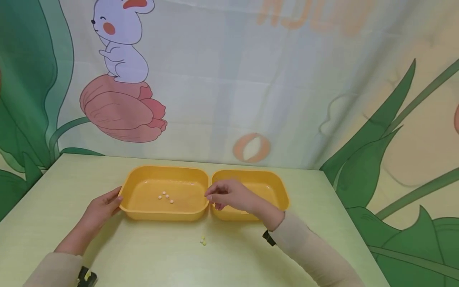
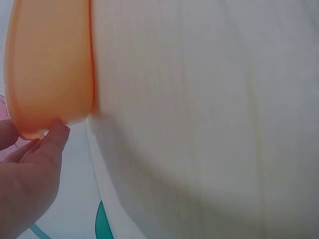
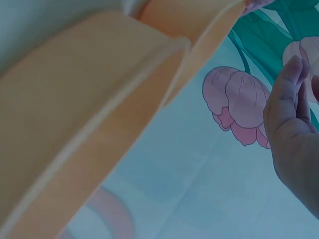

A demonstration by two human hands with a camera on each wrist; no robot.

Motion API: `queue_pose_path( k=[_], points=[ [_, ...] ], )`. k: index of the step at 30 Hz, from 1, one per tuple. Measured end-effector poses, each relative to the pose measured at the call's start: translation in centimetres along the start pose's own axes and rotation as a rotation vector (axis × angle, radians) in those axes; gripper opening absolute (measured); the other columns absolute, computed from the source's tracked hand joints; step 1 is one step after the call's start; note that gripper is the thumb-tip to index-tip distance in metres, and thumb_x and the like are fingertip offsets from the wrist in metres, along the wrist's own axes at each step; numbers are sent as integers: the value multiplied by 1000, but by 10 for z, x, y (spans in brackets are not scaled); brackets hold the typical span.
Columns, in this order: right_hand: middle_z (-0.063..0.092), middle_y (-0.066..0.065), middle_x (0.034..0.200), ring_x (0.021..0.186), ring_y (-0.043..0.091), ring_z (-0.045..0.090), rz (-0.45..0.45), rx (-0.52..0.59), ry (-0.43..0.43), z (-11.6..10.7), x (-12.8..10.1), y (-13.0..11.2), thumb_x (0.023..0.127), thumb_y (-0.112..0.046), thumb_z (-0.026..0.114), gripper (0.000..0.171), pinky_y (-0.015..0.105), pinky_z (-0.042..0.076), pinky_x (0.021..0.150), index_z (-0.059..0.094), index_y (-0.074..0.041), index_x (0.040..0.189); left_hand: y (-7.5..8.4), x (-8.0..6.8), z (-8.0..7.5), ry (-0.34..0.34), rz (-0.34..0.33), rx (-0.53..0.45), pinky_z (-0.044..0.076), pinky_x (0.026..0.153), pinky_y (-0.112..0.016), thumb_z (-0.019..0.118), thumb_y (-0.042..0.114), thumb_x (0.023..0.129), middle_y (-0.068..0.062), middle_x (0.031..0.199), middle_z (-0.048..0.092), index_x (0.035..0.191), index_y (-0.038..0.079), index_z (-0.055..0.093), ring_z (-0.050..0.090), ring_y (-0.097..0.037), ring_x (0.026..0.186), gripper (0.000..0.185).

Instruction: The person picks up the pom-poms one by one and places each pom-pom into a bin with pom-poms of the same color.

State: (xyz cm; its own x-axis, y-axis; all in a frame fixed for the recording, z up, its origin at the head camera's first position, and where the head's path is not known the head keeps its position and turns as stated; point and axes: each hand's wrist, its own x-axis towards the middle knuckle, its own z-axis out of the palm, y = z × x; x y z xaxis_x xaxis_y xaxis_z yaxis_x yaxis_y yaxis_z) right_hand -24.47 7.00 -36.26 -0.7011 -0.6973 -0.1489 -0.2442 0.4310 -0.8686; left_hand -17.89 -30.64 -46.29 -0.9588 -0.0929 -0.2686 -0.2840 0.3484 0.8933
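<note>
Four beads (image 1: 167,196) are gathered in the left tray (image 1: 161,216), gripped by the left hand (image 1: 101,208) — a few are left on the counter (image 1: 150,251); the grip of the right hand (image 1: 232,195) cannot be told

Left tray (image 1: 165,216): smooth moulded plastic, glossy inside, with bright highlights along the far edge of its base; the outer wall has a softer sheen in the left wrist view.
Right tray (image 1: 234,216): the same smooth plastic look, shiny within; its rim looks even and satiny from the right wrist.
White bits (image 1: 167,196): pale and solid-looking, too small to tell the finish.
Yellow bits (image 1: 204,243): likewise too small.
Table (image 1: 143,255): smooth, low sheen, faintly streaked close up; material unclear.
Backdrop (image 1: 201,79): matt cloth, lightly creased, printed flat.
Sleeves (image 1: 312,249): soft matt cloth.
Wrist mount (image 1: 269,238): dark, seemingly plastic.
</note>
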Motion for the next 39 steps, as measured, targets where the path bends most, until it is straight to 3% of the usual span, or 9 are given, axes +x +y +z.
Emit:
queue_pose_path(
  k=[4, 9, 11, 16, 19, 23, 29, 39],
  points=[
    [71, 17, 93, 72, 9, 62, -10, 16, 6, 10, -12, 14, 100, -10, 64, 23, 26, 62, 73, 69, 6, 115, 0, 0, 0, 3, -3, -6, 44, 109, -31, 31, 26, 114, -28, 168, 13, 161, -2, 10, 28, -45, 153, 59],
    [70, 23, 95, 70, 7, 60, -16, 25, 22, 23, -22, 28, 97, -6, 67, 19, 44, 65, 75, 69, 7, 111, 0, 0, 0, -4, 14, -7, 45, 109, -30, 31, 25, 113, -28, 168, 13, 161, -3, 10, 27, -44, 153, 59],
    [71, 19, 93, 70, 7, 61, -13, 12, 10, 29, -24, 35, 96, -6, 68, 20, 45, 65, 75, 69, 7, 110, 0, 0, 0, -7, 15, -2, 45, 108, -29, 32, 25, 113, -28, 168, 13, 161, -3, 10, 27, -45, 153, 60],
    [73, 16, 92, 75, 2, 59, -7, -79, -29, 44, -26, 54, 93, -5, 71, 18, 20, 58, 71, 71, 6, 107, 0, 1, 0, -12, 16, 16, 45, 108, -31, 32, 27, 113, -29, 168, 12, 161, -3, 9, 26, -46, 153, 61],
    [74, 14, 92, 77, -2, 58, -17, -159, -57, 51, -24, 63, 92, -3, 71, 13, 12, 52, 72, 73, 2, 104, 1, 1, 0, -10, 19, 25, 44, 109, -32, 31, 27, 113, -30, 168, 12, 161, -4, 8, 26, -47, 153, 61],
    [75, 11, 91, 75, -3, 58, 4, -193, -80, 58, -19, 71, 91, 1, 71, 11, 10, 51, 69, 75, -2, 101, 0, 1, 0, -6, 16, 31, 44, 108, -32, 31, 27, 113, -30, 168, 12, 161, -4, 8, 27, -47, 152, 61],
    [74, 8, 92, 78, 2, 60, 57, -145, -105, 63, -11, 81, 90, 2, 72, 12, 9, 51, 66, 75, -4, 100, -1, 0, 0, -6, 26, 29, 46, 106, -28, 31, 26, 113, -30, 167, 13, 161, -4, 9, 26, -47, 152, 60],
    [71, 8, 86, 73, 1, 57, 61, -154, -108, 69, -7, 86, 88, 4, 74, 10, 10, 47, 61, 74, -1, 96, -2, 1, -1, -13, 30, 28, 49, 104, -23, 32, 28, 113, -29, 168, 12, 161, -3, 9, 26, -47, 153, 61]
  ],
)
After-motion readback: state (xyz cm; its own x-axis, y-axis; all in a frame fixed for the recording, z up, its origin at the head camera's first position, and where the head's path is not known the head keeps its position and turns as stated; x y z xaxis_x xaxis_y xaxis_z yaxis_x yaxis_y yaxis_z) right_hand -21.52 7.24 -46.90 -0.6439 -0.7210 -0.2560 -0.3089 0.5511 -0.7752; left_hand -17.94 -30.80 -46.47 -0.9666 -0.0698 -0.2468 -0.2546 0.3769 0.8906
